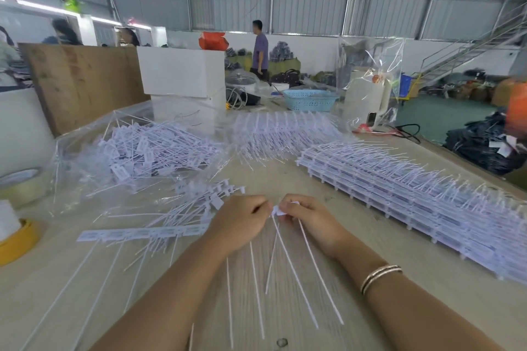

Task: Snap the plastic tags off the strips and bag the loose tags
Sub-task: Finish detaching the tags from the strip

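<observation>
- The bench (370, 236) carries everything; out past the fingers and to the right lies a long stack of unbroken strips (413, 196), their thin tails bristling upward.
- Out past the fingers and to the left, a clear bag (85, 151) lies open with a heap of loose tags (148, 148) inside it.
- Just left of the fingers lie a part-stripped strip (142, 234) and a small scatter of freed tags.
- The left hand (242, 222) and the right hand (308, 219) meet knuckle to knuckle; the fingers (288, 209) of both are curled, pinching the head of a white tag (276, 211) between them, and several tails trail back toward the person.
- This looks like the snapping step: one tag being twisted from its neighbours.
- Next, by my judgement, a short bend at the joint to break it free, then the loose tag goes to the heap, well to the left.
</observation>
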`<state>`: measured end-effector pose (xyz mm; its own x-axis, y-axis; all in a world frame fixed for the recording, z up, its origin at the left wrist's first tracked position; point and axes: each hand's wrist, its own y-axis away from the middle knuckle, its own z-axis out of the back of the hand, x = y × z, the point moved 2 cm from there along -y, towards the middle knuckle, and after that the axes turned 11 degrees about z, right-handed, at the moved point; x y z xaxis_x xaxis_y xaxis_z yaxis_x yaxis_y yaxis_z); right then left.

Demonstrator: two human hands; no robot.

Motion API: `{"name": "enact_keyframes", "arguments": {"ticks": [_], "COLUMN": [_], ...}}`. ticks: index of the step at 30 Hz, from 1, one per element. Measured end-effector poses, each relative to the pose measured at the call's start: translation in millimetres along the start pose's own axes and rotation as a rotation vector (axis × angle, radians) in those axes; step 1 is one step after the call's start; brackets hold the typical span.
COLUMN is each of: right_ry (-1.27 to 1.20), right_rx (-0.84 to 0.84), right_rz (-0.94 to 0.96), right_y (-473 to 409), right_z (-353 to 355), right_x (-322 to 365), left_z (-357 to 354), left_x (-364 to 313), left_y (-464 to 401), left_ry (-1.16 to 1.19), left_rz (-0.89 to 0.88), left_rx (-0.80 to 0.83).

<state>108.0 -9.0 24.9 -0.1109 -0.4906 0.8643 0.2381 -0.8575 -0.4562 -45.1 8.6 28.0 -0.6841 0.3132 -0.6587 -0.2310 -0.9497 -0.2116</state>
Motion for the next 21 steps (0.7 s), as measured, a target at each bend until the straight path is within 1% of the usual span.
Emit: {"name": "enact_keyframes", "arguments": {"ticks": [2, 5, 9, 12, 15, 16, 18, 21], "right_ry": [0.037, -0.005, -0.108, -0.124, -0.102, -0.111, -0.122, 0.013], "right_rx": [0.058, 0.063, -0.048, -0.105, -0.166, -0.196, -0.23, -0.232], "right_rz": [-0.011, 0.032, 0.146, 0.201, 0.257, 0.261, 0.225, 0.143], "right_y": [1, 3, 2, 1, 1, 1, -1, -2], "right_z": [-1, -2, -12, -16, -13, -11, -8, -6], "right_x": [1, 2, 5, 7, 9, 9, 8, 5], "left_z": [-1, 0, 3, 2, 1, 2, 3, -4], "left_x": [-1, -2, -6, -9, -7, -5, -1, 3], "left_y": [0, 1, 0, 0, -2, -3, -6, -6], "left_ry": [0.038, 0.175, 0.416, 0.489, 0.607, 0.624, 0.573, 0.474], "left_rz": [-0.023, -0.003, 0.03, 0.029, 0.1, 0.118, 0.105, 0.102], "left_rx": [0.018, 0.063, 0.019, 0.022, -0.012, -0.04, -0.066, -0.051]}}
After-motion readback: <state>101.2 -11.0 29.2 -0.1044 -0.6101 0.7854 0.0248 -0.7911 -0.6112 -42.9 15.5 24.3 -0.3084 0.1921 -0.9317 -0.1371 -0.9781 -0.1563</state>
